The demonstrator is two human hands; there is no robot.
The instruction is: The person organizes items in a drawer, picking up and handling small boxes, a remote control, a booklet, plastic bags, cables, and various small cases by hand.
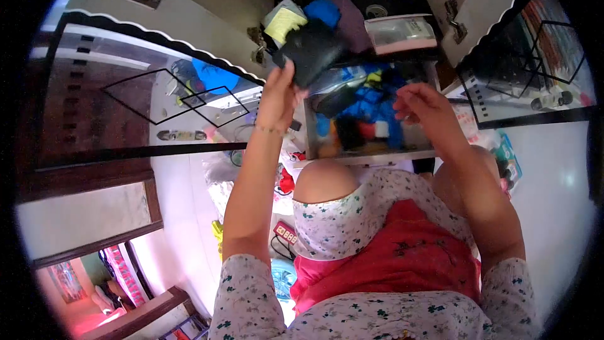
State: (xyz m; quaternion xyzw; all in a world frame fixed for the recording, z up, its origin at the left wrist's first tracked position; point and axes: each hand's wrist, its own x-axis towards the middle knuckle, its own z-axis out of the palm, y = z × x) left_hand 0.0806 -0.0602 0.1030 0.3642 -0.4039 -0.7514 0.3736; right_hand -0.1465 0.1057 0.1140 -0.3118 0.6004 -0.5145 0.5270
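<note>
My left hand (280, 93) is closed on the edge of a flat black pouch-like item (309, 52), lifted near the left side of an open drawer (306, 127). The item is dark, and I cannot make out its exact kind. My right hand (426, 108) hangs over the drawer's right side, its fingers loosely bent and apart, with nothing seen in them. Inside the drawer lie bunched blue things (371, 104), a dark box-like thing (348, 132) and a small white piece (381, 129).
Behind the drawer, a shelf holds a yellow paper (285, 24), a blue bundle (323, 10), a purple cloth (352, 22) and a clear-fronted box (401, 34). Cabinet doors with glass panels (189, 97) stand open on both sides. A power strip (285, 232) lies below left.
</note>
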